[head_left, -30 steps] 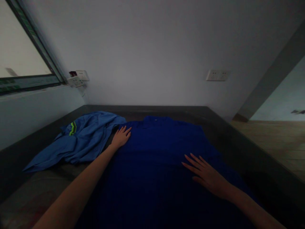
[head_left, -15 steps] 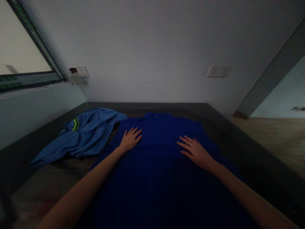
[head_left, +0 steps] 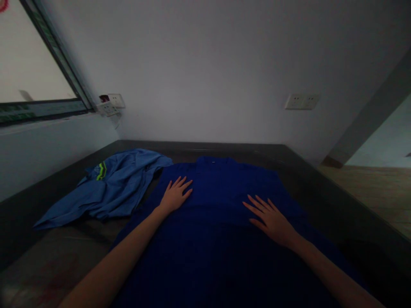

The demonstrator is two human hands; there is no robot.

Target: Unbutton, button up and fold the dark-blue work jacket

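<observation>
A dark blue collared shirt (head_left: 215, 192) lies spread out on the dark table (head_left: 257, 149), its collar toward the wall. My left hand (head_left: 175, 196) rests flat on the left side of its chest, fingers spread. On the right side, a little lower, my right hand (head_left: 269, 220) also lies flat with its fingers apart. Neither hand grips the cloth. The shirt's lower part is very dark, and its outline there is hard to make out.
A lighter blue garment (head_left: 115, 184) with a yellow-green stripe lies crumpled to the left. Behind the table rises a pale wall with a double socket (head_left: 302, 102). More sockets (head_left: 116, 101) sit near the window frame (head_left: 61, 55). Wooden floor (head_left: 369, 179) shows at the right.
My right hand has slid slightly down and to the right across the shirt. My left hand stays in nearly the same spot. The whole view has shifted a little.
</observation>
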